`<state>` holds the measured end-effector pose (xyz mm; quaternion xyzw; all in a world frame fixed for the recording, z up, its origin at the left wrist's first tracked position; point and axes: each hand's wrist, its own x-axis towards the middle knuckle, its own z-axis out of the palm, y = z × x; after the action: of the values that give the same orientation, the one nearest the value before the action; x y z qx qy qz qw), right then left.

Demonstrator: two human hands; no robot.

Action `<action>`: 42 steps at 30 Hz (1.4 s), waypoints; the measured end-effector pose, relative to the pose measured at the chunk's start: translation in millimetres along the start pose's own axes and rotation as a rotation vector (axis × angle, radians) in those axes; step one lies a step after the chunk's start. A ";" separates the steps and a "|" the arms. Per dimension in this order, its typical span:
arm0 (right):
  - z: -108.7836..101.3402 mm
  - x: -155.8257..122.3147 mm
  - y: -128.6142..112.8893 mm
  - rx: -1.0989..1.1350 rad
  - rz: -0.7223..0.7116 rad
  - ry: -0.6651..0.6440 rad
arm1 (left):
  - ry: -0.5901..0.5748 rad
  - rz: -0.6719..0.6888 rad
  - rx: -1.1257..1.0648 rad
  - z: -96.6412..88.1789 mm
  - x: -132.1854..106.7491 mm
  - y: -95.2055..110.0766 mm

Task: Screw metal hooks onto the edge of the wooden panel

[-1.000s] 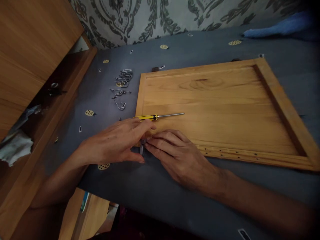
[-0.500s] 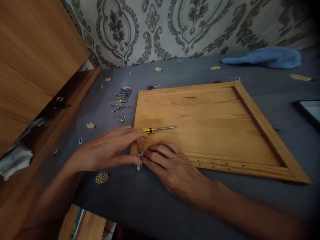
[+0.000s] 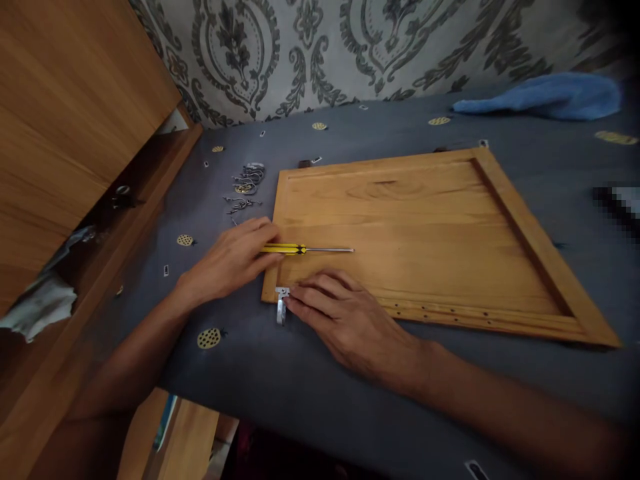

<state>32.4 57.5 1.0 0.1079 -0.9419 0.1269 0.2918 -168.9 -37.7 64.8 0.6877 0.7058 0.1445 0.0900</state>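
Note:
A framed wooden panel lies flat on a grey cloth-covered surface. A small metal hook sits at the panel's near left corner, and my right hand presses on it with its fingertips, fingers held together. A yellow-handled screwdriver lies on the panel, its tip toward the right. My left hand rests at the handle's end, fingers closing over it.
Several more metal hooks lie in a pile left of the panel. A wooden cabinet stands at the left with a rag on its ledge. A blue cloth lies far right near the patterned wall.
My left hand has left the hook at the corner and moved up to the screwdriver's handle. My right hand stays on the hook. The camera has shifted slightly.

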 end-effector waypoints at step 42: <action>1.3 -2.2 0.5 0.030 -0.010 -0.007 | 0.432 0.094 -0.367 -36.0 -27.8 29.2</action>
<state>33.4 57.8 -1.5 0.1176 -0.9402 0.1392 0.2877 -152.0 -67.9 106.3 0.6451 0.6381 0.4170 0.0536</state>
